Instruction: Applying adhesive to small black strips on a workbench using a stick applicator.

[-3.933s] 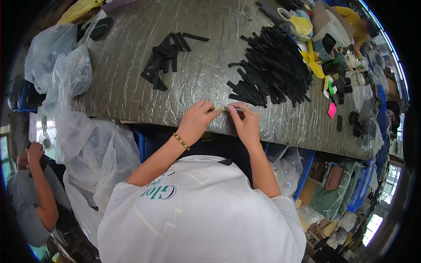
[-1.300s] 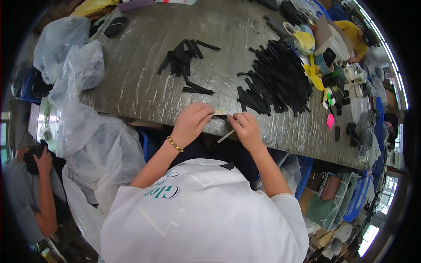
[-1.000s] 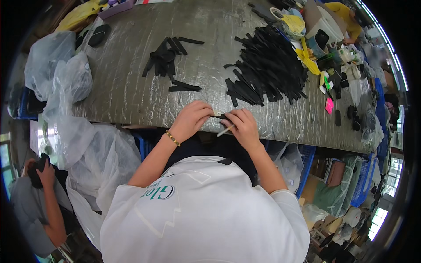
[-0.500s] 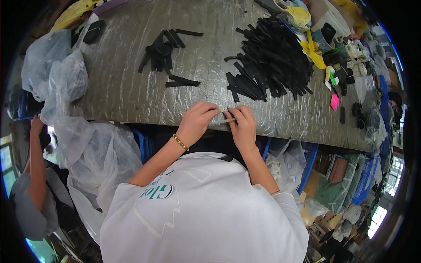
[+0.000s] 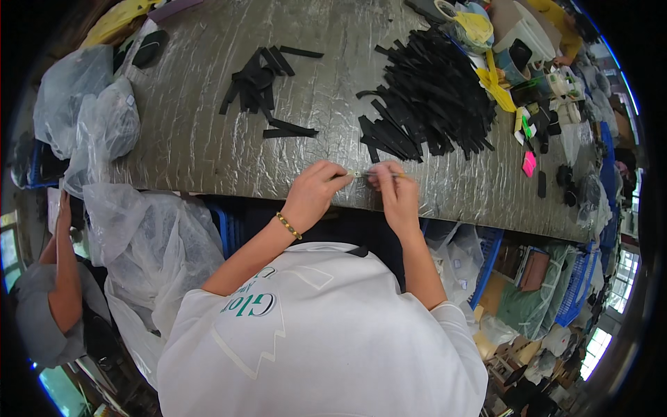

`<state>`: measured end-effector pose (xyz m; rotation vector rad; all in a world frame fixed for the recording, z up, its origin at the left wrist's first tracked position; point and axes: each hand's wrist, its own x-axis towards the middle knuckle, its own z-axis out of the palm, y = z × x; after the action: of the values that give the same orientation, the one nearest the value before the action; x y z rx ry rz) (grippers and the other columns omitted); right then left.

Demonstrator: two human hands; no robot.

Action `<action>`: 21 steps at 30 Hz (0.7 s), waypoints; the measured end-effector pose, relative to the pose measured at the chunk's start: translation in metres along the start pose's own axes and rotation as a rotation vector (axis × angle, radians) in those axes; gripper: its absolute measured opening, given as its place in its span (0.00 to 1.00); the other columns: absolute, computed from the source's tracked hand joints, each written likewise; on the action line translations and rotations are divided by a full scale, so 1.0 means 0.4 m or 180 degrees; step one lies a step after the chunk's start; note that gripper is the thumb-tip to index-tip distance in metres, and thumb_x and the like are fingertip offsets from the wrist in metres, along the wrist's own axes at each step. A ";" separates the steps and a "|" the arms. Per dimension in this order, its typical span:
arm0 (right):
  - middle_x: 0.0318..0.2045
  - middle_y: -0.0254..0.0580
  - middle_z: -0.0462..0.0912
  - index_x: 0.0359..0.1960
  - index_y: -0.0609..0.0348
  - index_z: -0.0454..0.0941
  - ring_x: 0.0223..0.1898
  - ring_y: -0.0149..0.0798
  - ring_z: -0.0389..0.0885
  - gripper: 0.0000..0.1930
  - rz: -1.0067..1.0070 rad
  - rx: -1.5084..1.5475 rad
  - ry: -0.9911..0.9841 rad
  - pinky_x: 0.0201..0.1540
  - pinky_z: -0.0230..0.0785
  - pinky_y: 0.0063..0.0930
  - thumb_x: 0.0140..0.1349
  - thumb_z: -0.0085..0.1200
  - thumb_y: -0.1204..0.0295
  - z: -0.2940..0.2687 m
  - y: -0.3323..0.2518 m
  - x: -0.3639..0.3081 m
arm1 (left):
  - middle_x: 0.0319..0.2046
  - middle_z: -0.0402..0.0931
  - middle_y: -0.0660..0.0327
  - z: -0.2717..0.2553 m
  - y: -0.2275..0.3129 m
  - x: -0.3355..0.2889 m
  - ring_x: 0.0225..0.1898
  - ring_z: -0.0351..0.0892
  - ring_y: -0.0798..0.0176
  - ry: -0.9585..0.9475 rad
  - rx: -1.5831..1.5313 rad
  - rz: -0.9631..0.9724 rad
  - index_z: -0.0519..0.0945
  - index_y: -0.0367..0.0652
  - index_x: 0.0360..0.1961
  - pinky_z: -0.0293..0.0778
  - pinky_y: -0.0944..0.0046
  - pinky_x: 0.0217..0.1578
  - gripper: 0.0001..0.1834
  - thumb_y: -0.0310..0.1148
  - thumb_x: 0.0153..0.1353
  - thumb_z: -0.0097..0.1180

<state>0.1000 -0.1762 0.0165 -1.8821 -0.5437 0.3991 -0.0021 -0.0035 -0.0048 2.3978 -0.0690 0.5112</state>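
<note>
Over the near edge of the table, my left hand (image 5: 314, 194) is closed, its thumb and fingertips pinching a small pale piece (image 5: 356, 174) that is too small to make out. Just to its right, my right hand (image 5: 397, 198) grips a thin pen-like tool (image 5: 401, 176) between thumb and fingers. The tool lies roughly level, its narrow end pointing at the pale piece; whether they touch I cannot tell. Beyond my hands is a big heap of black strips (image 5: 438, 97), with a smaller pile of black strips (image 5: 253, 83) farther left.
Clear plastic bags (image 5: 160, 257) hang at the table's left side. Tubs, a yellow strap (image 5: 495, 87) and a pink tag (image 5: 529, 164) crowd the right. Blue crates (image 5: 490, 260) stand under the edge. A co-worker (image 5: 52, 306) is at far left, another (image 5: 566, 35) at far right.
My right hand has shifted slightly right and turned the pen-like tool from slanting below the pale piece to level with it. My left hand has barely moved. The left co-worker's arm has shifted.
</note>
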 end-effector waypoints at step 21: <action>0.29 0.39 0.85 0.35 0.71 0.83 0.31 0.25 0.81 0.09 -0.0134 -0.0108 -0.0095 0.35 0.72 0.20 0.68 0.58 0.74 0.019 -0.011 -0.001 | 0.38 0.80 0.61 0.000 -0.003 -0.003 0.44 0.79 0.57 0.0000 -0.0038 -0.0052 0.85 0.42 0.43 0.78 0.59 0.44 0.17 0.20 0.52 0.54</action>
<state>0.0951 -0.1691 0.0179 -1.8964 -0.6126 0.3931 -0.0030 -0.0028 -0.0060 2.3848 -0.0523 0.5019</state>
